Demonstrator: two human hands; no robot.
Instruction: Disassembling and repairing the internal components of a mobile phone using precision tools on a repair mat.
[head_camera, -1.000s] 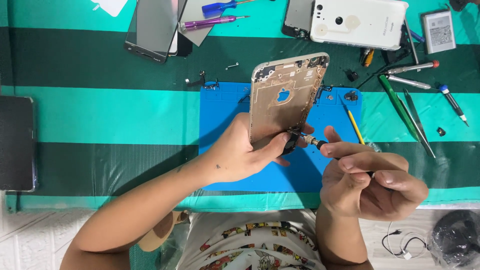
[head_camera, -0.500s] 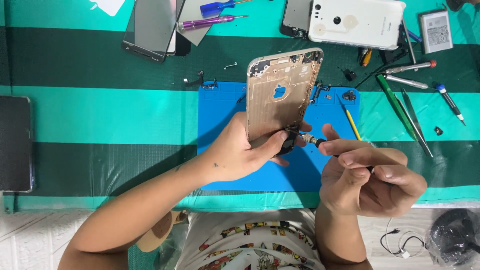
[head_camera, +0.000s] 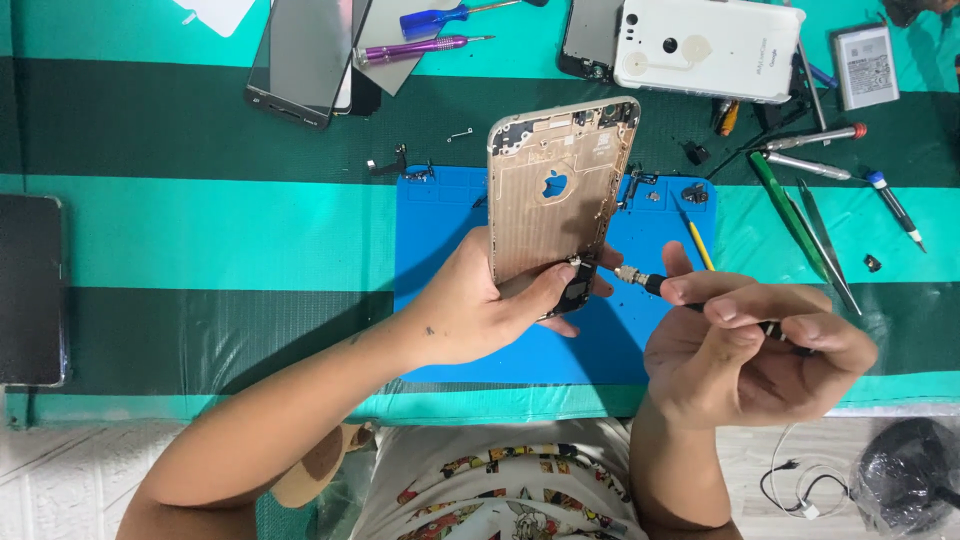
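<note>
My left hand (head_camera: 480, 305) grips the lower end of a gold phone back housing (head_camera: 558, 190), held upright over a blue work mat (head_camera: 440, 220); its thumb presses a small black part at the housing's bottom edge. My right hand (head_camera: 755, 345) is closed around a thin black-handled screwdriver (head_camera: 650, 283). The driver's metal tip touches the housing's lower right corner.
The table has a green striped cloth (head_camera: 200, 230). At the back lie a dark phone screen (head_camera: 300, 55), purple and blue screwdrivers (head_camera: 420, 45), a white phone (head_camera: 705, 45) and a battery (head_camera: 868, 65). Tweezers, pry tools and drivers (head_camera: 810, 215) lie at the right. Another dark phone (head_camera: 30, 290) lies far left.
The housing has tilted slightly more upright in my left hand. The screwdriver tip stays at its lower corner and my right hand has barely shifted.
</note>
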